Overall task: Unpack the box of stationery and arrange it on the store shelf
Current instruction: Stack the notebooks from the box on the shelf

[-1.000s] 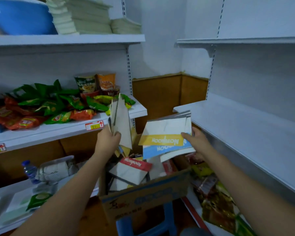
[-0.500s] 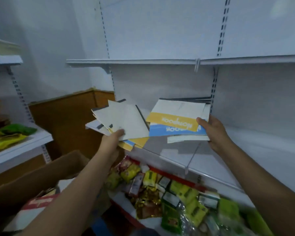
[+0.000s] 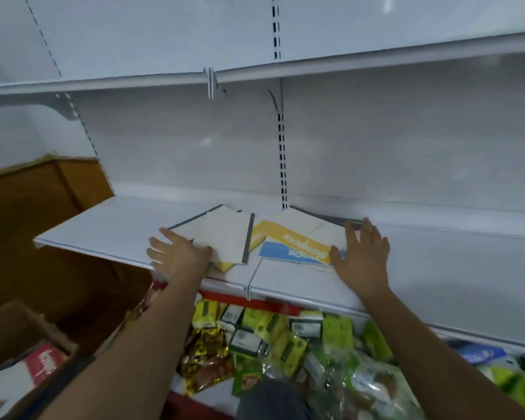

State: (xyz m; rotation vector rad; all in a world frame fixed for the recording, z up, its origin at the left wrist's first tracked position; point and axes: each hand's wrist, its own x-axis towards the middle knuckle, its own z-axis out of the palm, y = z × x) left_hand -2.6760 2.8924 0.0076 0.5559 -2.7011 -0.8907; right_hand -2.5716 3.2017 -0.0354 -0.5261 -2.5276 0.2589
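Note:
Two loose piles of notebooks lie flat on the white middle shelf (image 3: 103, 228). The left pile (image 3: 225, 237) shows pale covers with dark spines and a yellow edge underneath. The right pile (image 3: 297, 241) has a white, yellow and blue cover on top. My left hand (image 3: 179, 253) lies with straight fingers against the left pile's near edge. My right hand (image 3: 361, 253) rests flat, fingers spread, on the right side of the right pile. The cardboard box (image 3: 22, 338), with more notebooks inside, sits at the lower left.
The shelf above (image 3: 376, 60) has a small hook hanging from its front edge. Below the notebooks, the lower shelf is packed with green and yellow snack packets (image 3: 285, 338). A brown wooden panel (image 3: 43, 201) stands at the left.
Both hands carried the notebook stacks from above the box over to the right shelf and laid them down. The fingers have let go and now lie flat on the piles.

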